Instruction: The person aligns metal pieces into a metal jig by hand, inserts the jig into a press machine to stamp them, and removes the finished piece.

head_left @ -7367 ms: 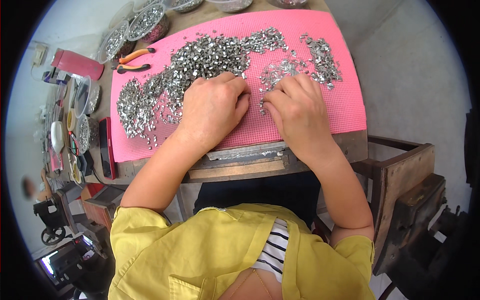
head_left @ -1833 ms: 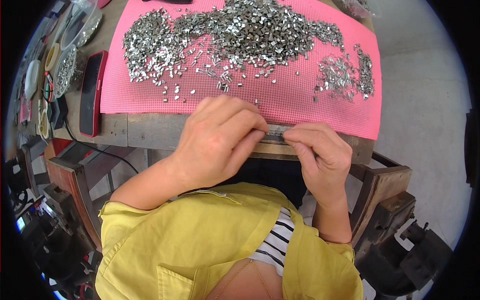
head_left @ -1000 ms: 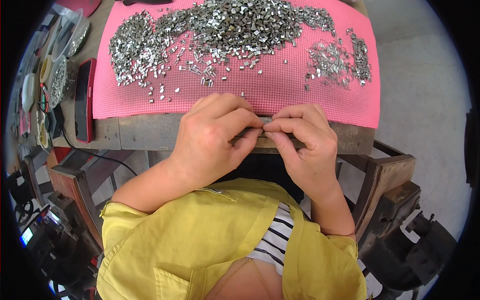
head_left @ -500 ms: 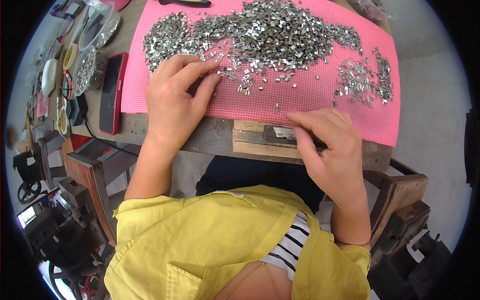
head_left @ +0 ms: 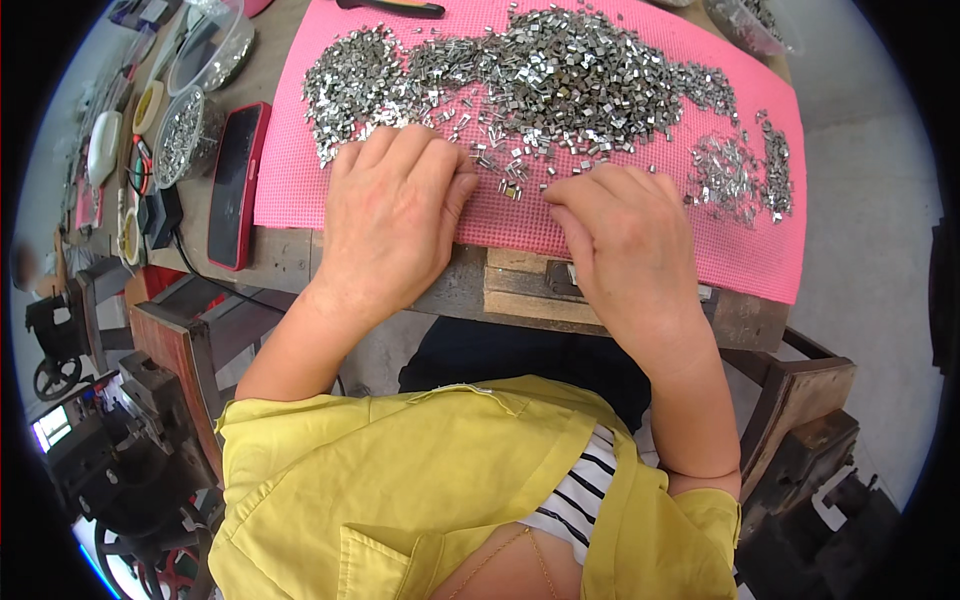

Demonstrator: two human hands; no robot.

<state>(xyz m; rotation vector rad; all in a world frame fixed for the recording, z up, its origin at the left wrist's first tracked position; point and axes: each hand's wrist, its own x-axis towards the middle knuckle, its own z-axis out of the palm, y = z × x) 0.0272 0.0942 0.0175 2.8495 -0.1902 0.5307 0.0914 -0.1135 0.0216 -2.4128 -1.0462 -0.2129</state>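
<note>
Small silvery metal pieces lie heaped on a pink textured mat. My left hand rests over the mat at the heap's near left side, fingers curled and thumb drawn to the forefinger. Just right of it is a loose scatter of pieces. Beside that scatter, my right hand has thumb and forefinger together in a pinch. Whatever either hand holds is hidden or too small to name. Below my right hand, a wooden block with a dark metal fixture sits at the table edge, partly covered.
Left of the mat lie a red-cased phone and a clear tub of metal bits. A smaller group of thin pieces is at the mat's right. A dark-handled tool lies at the far edge, and another plastic tub stands far right.
My right hand has moved from the block's fixture up and left over the mat. My left hand has shifted right, its thumb closing toward the forefinger. The lone piece near the block no longer shows.
</note>
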